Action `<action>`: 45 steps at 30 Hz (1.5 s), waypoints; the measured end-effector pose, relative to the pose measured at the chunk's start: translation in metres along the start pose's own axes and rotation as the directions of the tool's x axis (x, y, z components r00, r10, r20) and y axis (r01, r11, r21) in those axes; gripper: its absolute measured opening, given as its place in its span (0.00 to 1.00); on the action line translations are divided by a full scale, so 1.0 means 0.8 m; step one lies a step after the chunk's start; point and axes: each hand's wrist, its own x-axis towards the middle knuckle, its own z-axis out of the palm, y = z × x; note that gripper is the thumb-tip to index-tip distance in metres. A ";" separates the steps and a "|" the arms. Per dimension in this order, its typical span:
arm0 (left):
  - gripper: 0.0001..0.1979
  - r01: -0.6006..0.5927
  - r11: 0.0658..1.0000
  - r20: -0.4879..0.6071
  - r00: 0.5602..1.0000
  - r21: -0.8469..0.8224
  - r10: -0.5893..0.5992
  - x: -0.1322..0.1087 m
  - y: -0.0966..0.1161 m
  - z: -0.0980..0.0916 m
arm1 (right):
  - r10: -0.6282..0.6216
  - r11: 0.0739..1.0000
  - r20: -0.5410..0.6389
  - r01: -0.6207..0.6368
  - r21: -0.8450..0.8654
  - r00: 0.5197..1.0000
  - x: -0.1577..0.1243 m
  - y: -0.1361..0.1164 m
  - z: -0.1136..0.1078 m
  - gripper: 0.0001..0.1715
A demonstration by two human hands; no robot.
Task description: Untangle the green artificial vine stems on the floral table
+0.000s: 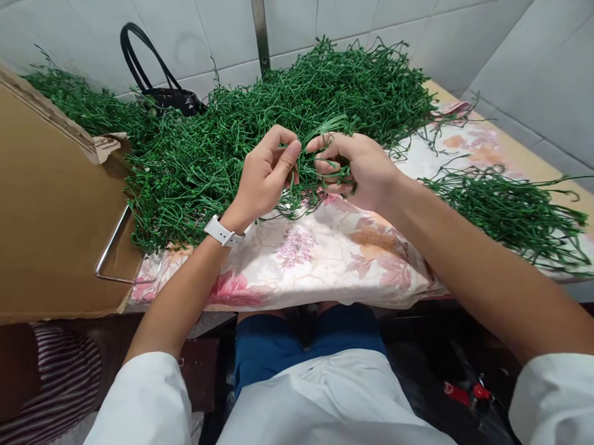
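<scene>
A large tangled heap of thin green cords [252, 125] covers the back of the table, its strands looped and knotted together. My left hand [265, 178] pinches a few strands at the front of the heap between thumb and fingers. My right hand [351, 170] sits just beside it, its fingers curled around a small green bunch of the same cords. The two hands nearly touch, and a pale green strand rises between them. A smaller loose bundle of green cords [506, 218] lies to the right on the floral cloth [319, 261].
A brown cardboard sheet [41, 196] with a metal wire handle [116, 252] stands at the left. A black bag [163, 83] rests behind the heap against a white tiled wall [511, 45]. A red object [468, 394] lies low on the dark floor at the lower right.
</scene>
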 end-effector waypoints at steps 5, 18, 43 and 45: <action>0.20 -0.006 0.999 -0.015 1.000 0.044 0.007 -0.003 -0.001 0.004 | -0.046 0.996 0.096 0.053 -0.072 0.994 0.001 0.012 -0.002 0.24; 0.20 0.023 1.000 0.042 0.999 -0.018 -0.022 -0.004 0.004 0.007 | 0.009 0.994 0.156 0.008 -0.109 0.988 -0.003 0.015 0.008 0.21; 0.13 0.190 0.811 0.022 0.977 -0.554 -0.213 0.013 0.028 -0.026 | -0.093 0.996 0.206 0.091 0.018 0.974 -0.006 -0.003 -0.001 0.23; 0.12 0.247 0.790 0.019 0.958 -0.561 -0.285 0.009 0.038 -0.016 | -0.111 0.994 0.135 0.112 -0.002 0.985 -0.005 0.002 0.000 0.23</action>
